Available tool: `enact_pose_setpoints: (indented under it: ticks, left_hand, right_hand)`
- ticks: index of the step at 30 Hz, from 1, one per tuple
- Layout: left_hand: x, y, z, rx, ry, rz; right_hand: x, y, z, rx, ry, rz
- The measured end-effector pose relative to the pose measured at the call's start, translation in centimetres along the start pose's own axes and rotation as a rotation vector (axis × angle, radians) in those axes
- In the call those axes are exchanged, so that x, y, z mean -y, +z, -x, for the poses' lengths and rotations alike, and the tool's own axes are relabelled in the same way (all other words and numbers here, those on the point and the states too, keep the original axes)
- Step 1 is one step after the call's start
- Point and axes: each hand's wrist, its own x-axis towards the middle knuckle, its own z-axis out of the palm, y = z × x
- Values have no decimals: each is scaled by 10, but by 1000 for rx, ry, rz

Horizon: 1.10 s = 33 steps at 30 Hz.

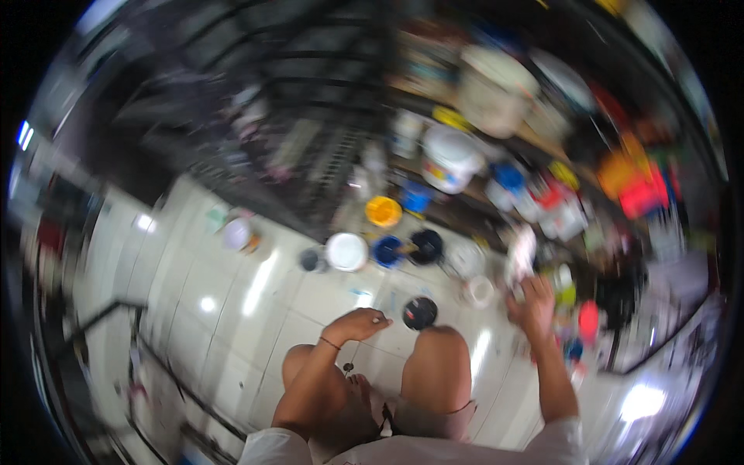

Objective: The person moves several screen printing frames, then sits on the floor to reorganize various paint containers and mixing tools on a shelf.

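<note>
My left hand [361, 324] hangs above my left knee, its fingers curled together. A small pale spot shows at the fingers, too small to name. Out to the right, my right hand [535, 307] is closed at the lower end of a blurred white and pinkish long item [521, 254], whose kind I cannot make out. A round black lid-like thing [420, 313] lies on the floor between my hands. Just left of the right hand stands a small white tub [480, 291]. Motion smears much of the picture.
Open containers stand ahead on the tiled floor [232, 310]: a white tub [346, 252], a blue one [387, 252], a black one [425, 246] and a yellow one [384, 211]. Shelves behind hold a white bucket [451, 159] and a larger pail [496, 91]. Dark metal racks rise far left.
</note>
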Motion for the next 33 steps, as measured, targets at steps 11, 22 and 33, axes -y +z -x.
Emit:
enact_pose_setpoints:
  ticks: [11, 22, 33]
  left_hand:
    - [117, 0, 207, -1029, -600, 780]
    - [25, 74, 271, -1207, -749, 1942]
    - [-81, -87, 456, -1414, -565, 1840]
  right_hand:
    - [202, -106, -124, 393, -278, -411]
    - [312, -154, -227, 736, -502, -603]
    - [517, -227, -333, 660, -826, -890]
